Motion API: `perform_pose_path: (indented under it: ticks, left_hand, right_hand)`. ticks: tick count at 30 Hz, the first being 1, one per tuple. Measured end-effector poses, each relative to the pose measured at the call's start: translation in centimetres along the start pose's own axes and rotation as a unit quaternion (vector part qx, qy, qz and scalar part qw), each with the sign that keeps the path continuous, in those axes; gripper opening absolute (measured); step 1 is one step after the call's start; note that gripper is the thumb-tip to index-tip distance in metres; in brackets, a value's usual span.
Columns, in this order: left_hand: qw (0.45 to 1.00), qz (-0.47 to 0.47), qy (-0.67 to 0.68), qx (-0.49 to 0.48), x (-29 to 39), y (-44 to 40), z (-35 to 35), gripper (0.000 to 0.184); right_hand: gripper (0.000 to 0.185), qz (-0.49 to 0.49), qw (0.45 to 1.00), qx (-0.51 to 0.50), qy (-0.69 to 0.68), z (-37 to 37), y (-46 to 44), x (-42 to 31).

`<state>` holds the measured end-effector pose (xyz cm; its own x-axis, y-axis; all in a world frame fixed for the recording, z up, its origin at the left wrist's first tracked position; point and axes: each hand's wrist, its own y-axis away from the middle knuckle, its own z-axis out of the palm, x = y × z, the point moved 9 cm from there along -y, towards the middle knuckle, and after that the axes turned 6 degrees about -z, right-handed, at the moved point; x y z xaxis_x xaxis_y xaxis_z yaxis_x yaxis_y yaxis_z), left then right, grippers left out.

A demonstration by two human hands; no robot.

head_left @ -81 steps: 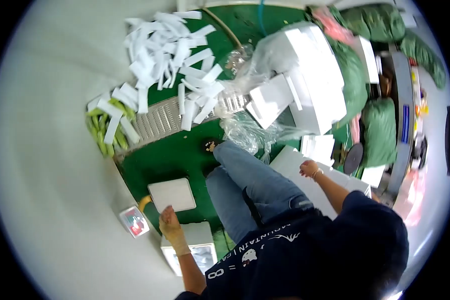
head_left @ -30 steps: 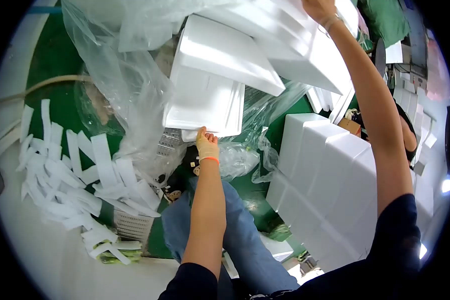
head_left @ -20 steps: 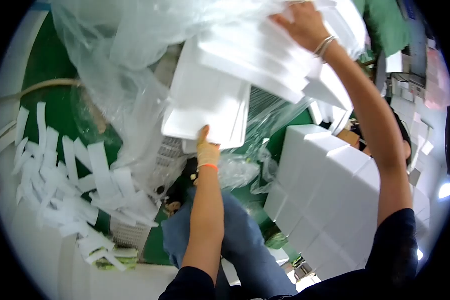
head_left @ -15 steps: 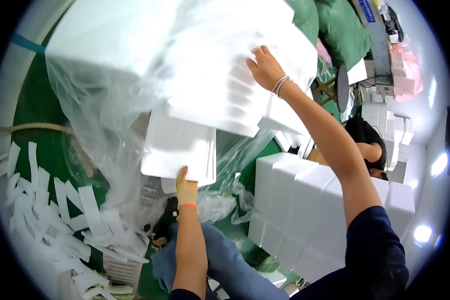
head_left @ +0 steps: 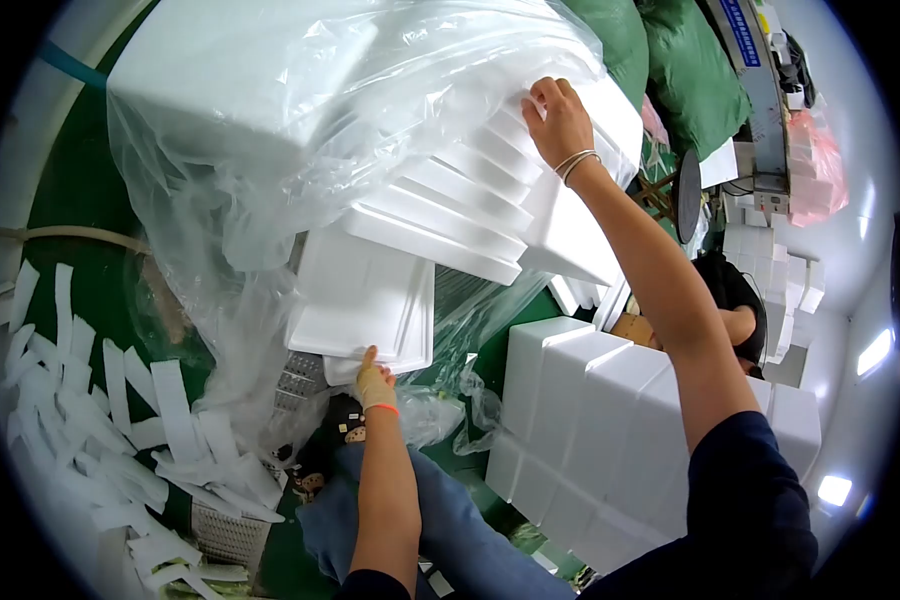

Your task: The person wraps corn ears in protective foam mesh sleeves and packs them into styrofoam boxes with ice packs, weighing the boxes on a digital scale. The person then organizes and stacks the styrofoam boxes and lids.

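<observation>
My left hand (head_left: 376, 384), in what looks like a tan glove with an orange band at the wrist, grips the near edge of a white foam lid (head_left: 355, 295), thumb on top. A second lid sticks out beneath it. Higher up on the right, my right hand (head_left: 558, 125) has its fingers curled at the edge of a clear plastic bag (head_left: 260, 190), pinching the film. Beside and below that hand is a leaning row of white foam lids (head_left: 440, 215), partly under the bag. Bracelets circle my right wrist.
White foam strips (head_left: 90, 420) lie heaped on the green floor at left. A row of white foam boxes (head_left: 590, 410) stands at right, with a co-worker in black (head_left: 727, 305) behind it. Green sacks (head_left: 685, 70) and a round stool (head_left: 686, 195) are at upper right.
My right hand has moved slightly right and up, and the film has drawn back, showing more of the leaning lids. My left hand stays at the lower lid's edge.
</observation>
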<state>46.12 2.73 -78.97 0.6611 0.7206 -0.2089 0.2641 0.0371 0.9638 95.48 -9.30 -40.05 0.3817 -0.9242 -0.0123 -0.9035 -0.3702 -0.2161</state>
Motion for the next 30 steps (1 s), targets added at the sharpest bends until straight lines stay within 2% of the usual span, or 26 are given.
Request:
perform_pose_path:
  ticks: [1, 2, 3, 4, 5, 6, 7, 8, 9, 10, 11, 13, 14, 16, 20, 24, 25, 27, 28, 29, 30]
  left_hand:
    - [0.996, -0.034, -0.082, 0.001, -0.3, 1.1, -0.2, 0.037]
    - [0.984, 0.097, -0.142, 0.049, 0.0, -6.7, -0.5, 0.03]
    - [0.964, 0.243, -0.103, 0.032, 3.8, 2.2, -0.3, 0.024]
    - [0.921, 0.383, -0.068, 0.003, 7.6, 12.8, 0.0, 0.018]
    - [0.84, 0.536, -0.065, 0.059, 10.7, 24.3, 1.1, 0.005]
    - [0.812, 0.581, 0.004, -0.054, 11.2, 29.7, 3.7, 0.007]
    - [0.711, 0.686, -0.102, -0.115, 12.4, 40.9, 6.9, 0.01]
    - [0.54, 0.798, -0.148, -0.222, 12.7, 47.1, 10.7, 0.014]
    - [0.465, 0.814, -0.24, -0.253, 13.2, 51.2, 15.1, 0.018]
    - [0.421, 0.843, -0.222, -0.25, 14.3, 52.5, 19.3, 0.024]
    - [0.354, 0.876, -0.284, -0.165, 15.3, 52.4, 23.8, 0.03]
    - [0.245, 0.854, -0.454, 0.064, 18.7, 49.6, 31.4, 0.041]
    - [0.234, 0.855, -0.459, 0.067, 19.5, 49.1, 32.4, 0.041]
    - [0.171, 0.877, -0.433, 0.117, 20.2, 49.4, 32.6, 0.049]
    - [0.11, 0.868, -0.461, 0.151, 20.2, 49.1, 33.3, 0.051]
    - [0.092, 0.852, -0.493, 0.148, 19.4, 48.9, 30.8, 0.047]
    - [0.09, 0.851, -0.494, 0.153, 19.6, 48.7, 29.9, 0.047]
    - [0.14, 0.813, -0.556, 0.106, 19.7, 46.6, 28.2, 0.048]
    - [0.166, 0.818, -0.545, 0.083, 19.5, 47.2, 27.3, 0.044]
    - [0.177, 0.813, -0.549, 0.082, 19.4, 47.4, 26.2, 0.044]
    - [0.196, 0.861, -0.467, 0.046, 18.9, 49.7, 23.6, 0.04]
  right_hand:
    - [0.016, 0.001, 1.0, -0.001, -0.007, 0.2, -0.4, 0.3]
    - [0.016, 0.006, 1.0, 0.003, -0.005, 0.3, -0.9, 1.1]
    - [0.017, 0.015, 1.0, 0.004, -0.005, 0.5, -1.0, 2.0]
    - [0.021, 0.104, 0.987, -0.117, 0.028, 2.1, -1.5, 3.8]
    - [0.024, 0.088, 0.989, -0.11, -0.037, 2.5, -2.2, 4.4]
    - [0.025, 0.089, 0.989, -0.107, -0.054, 2.4, -2.8, 4.8]
    - [0.027, 0.091, 0.987, -0.106, -0.072, 2.0, -3.3, 4.9]
    - [0.028, 0.129, 0.974, -0.145, -0.114, 2.3, -3.4, 5.3]
    - [0.03, 0.162, 0.958, -0.179, -0.156, 2.7, -3.7, 5.8]
    - [0.031, 0.167, 0.954, -0.174, -0.176, 3.2, -4.1, 6.6]
    - [0.031, 0.172, 0.954, -0.162, -0.183, 2.7, -4.9, 7.1]
    - [0.032, 0.169, 0.947, -0.213, -0.17, 3.2, -5.6, 7.5]
    - [0.033, 0.167, 0.95, -0.216, -0.154, 3.5, -6.2, 8.0]
    - [0.033, 0.171, 0.955, -0.193, -0.146, 4.0, -7.0, 8.4]
    - [0.031, 0.173, 0.96, -0.176, -0.129, 3.7, -7.3, 8.7]
    - [0.031, 0.174, 0.967, -0.128, -0.133, 2.8, -8.6, 9.1]
    - [0.031, 0.172, 0.967, -0.127, -0.137, 2.7, -8.9, 8.7]
    - [0.039, 0.228, 0.951, -0.114, -0.173, 2.8, -8.1, 8.3]
    - [0.049, 0.22, 0.947, -0.111, -0.207, 1.9, -6.9, 6.6]
    - [0.049, 0.217, 0.946, -0.124, -0.207, 1.5, -5.0, 4.5]
    - [0.054, 0.135, 0.967, -0.099, -0.191, 0.6, -3.5, 1.5]
